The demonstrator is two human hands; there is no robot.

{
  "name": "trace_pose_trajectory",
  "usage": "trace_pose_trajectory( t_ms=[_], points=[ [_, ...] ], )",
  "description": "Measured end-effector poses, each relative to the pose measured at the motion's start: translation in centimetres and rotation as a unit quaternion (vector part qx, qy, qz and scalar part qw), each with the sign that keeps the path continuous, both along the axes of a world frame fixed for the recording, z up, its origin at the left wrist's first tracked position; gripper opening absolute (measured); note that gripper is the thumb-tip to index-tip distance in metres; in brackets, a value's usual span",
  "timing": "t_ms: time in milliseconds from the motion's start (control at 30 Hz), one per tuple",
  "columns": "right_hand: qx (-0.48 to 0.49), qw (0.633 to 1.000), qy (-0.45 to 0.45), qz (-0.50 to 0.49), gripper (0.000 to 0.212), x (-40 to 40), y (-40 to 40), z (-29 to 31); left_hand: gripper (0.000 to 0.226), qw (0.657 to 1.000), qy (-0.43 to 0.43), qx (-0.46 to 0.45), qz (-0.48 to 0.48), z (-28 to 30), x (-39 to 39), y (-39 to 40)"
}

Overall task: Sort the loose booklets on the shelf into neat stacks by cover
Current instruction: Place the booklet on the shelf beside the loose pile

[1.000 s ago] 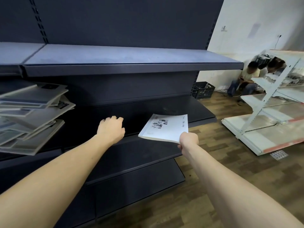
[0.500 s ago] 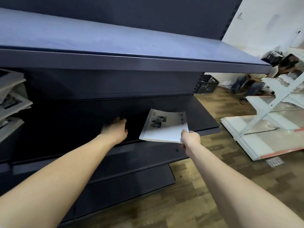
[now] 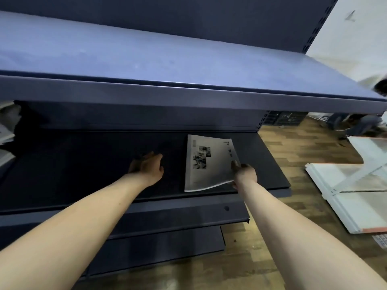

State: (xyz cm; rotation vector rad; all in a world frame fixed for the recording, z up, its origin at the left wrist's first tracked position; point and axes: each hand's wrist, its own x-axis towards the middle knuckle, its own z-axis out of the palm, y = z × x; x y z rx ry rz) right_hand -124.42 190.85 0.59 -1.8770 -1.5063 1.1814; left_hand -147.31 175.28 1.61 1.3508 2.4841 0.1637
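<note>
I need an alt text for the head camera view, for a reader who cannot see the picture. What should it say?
A person's right hand grips the near right corner of a white booklet lying on a dark metal shelf, while the left hand rests on the shelf beside it. More pale booklets show at the far left edge, under a blue-grey upper shelf.

Dark blue-grey metal shelving unit (image 3: pixel 188 95) fills most of view, w/ perforated upright (image 3: pixel 314 26) at 1 o'clock. White wall (image 3: pixel 360 38) behind at 2 o'clock. Wood-look plank floor (image 3: pixel 293 147) from 3 to 6 o'clock. Black crate (image 3: pixel 287 118) by wall at 3 o'clock. White shelf panels (image 3: pixel 356 206) lying flat on floor at 4 o'clock. Light dim, bluish.
</note>
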Motion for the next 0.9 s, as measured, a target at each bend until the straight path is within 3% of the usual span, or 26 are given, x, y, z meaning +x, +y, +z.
trace_pose_trajectory(
  t_ms=[133, 433, 700, 900],
  points=[
    [-0.031, 0.999, 0.021, 0.022, 0.047, 0.4, 1.9, -0.2, 0.05, 1.0, 0.012, -0.013, 0.02, 0.2, 1.3, 1.5],
    [0.001, 0.986, -0.106, 0.13, 0.048, 2.0, 3.7, -1.7, 0.05, 0.997, 0.018, -0.039, 0.057, 0.0, 4.8, 3.1],
    [0.03, 0.964, -0.231, 0.131, 0.05, 2.0, 3.6, -2.2, 0.048, 0.996, 0.024, -0.043, 0.08, 0.5, 6.2, 2.6],
    [0.079, 0.96, -0.229, 0.142, 0.041, 1.0, 2.4, -1.3, 0.047, 0.994, 0.022, -0.044, 0.098, 1.3, 6.7, 1.2]
  ],
)
